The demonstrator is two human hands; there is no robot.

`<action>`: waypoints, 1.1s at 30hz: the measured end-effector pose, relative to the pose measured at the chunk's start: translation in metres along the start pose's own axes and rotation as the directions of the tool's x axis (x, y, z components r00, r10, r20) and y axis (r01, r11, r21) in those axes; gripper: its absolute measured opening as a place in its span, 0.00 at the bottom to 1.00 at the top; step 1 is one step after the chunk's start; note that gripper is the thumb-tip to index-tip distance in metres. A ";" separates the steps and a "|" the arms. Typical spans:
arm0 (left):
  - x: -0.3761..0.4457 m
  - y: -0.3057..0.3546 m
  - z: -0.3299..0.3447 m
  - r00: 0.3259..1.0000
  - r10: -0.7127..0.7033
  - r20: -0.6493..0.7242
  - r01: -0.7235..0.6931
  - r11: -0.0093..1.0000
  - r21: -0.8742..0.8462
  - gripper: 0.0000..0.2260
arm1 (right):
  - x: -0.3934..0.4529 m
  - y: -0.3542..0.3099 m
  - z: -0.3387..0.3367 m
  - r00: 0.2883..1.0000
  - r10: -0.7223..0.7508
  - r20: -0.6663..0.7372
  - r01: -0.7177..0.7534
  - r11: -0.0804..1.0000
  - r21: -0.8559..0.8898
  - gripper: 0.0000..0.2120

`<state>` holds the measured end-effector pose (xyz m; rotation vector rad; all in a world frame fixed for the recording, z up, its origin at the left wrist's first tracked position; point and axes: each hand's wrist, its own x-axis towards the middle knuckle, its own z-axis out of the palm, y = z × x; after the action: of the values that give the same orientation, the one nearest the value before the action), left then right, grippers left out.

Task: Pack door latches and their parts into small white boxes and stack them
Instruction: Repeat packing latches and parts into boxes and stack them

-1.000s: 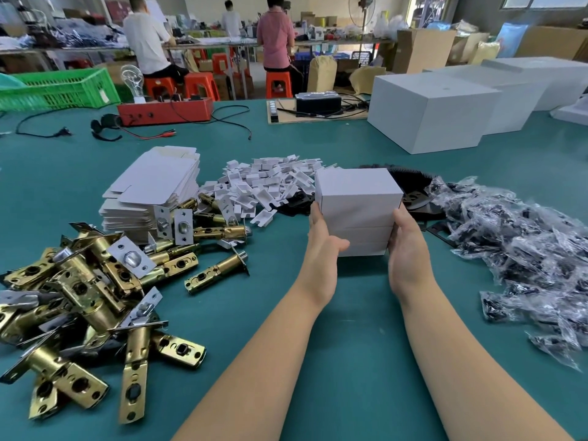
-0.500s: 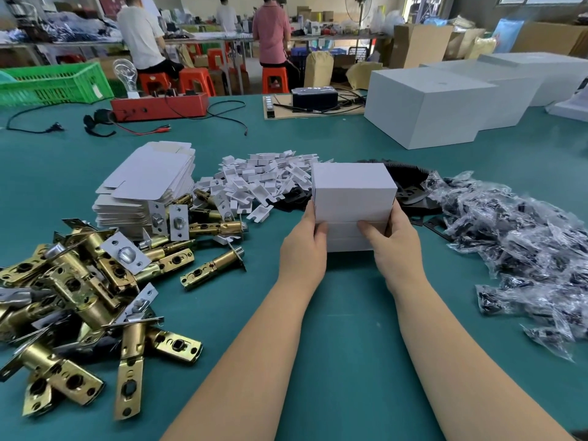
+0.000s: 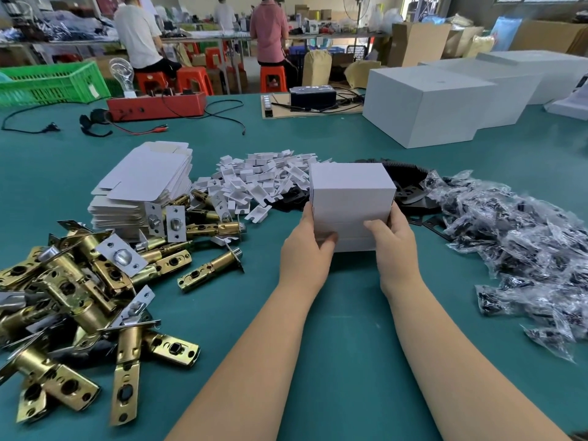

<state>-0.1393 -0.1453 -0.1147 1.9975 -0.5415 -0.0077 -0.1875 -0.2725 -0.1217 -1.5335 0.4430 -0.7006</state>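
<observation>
The stack of small white boxes (image 3: 350, 205) sits on the green table (image 3: 350, 361), and both hands hold it. The left hand (image 3: 305, 249) grips its left side with the thumb pressed on the front. The right hand (image 3: 394, 246) grips its right side, thumb also curled onto the front. Left of the stack lie white plastic parts (image 3: 257, 183), then flat folded boxes (image 3: 143, 183), then a pile of brass door latches (image 3: 79, 288). Right of the stack lie clear bags of dark parts (image 3: 515, 246).
</observation>
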 end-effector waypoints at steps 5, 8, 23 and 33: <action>0.003 -0.007 -0.003 0.998 -0.022 0.052 0.021 0.999 0.025 0.22 | -0.003 0.003 0.001 0.999 0.019 0.036 -0.011 0.976 -0.219 0.36; 0.003 -0.008 -0.004 0.998 -0.018 0.058 0.013 0.997 0.080 0.22 | -0.003 0.004 -0.002 0.999 0.018 0.030 -0.010 0.965 -0.263 0.32; 0.001 -0.001 0.004 0.998 -0.049 -0.029 0.053 0.987 0.149 0.21 | -0.005 0.005 -0.001 0.997 0.053 -0.054 -0.069 0.928 -0.367 0.24; 0.008 -0.001 0.009 0.997 -0.068 -0.024 0.072 0.976 0.205 0.20 | 0.004 0.005 -0.002 0.998 0.048 -0.039 -0.059 0.931 -0.359 0.17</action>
<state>-0.1340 -0.1556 -0.1181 2.2164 -0.4767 0.0229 -0.1851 -0.2778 -0.1258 -1.8496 0.6613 -0.6220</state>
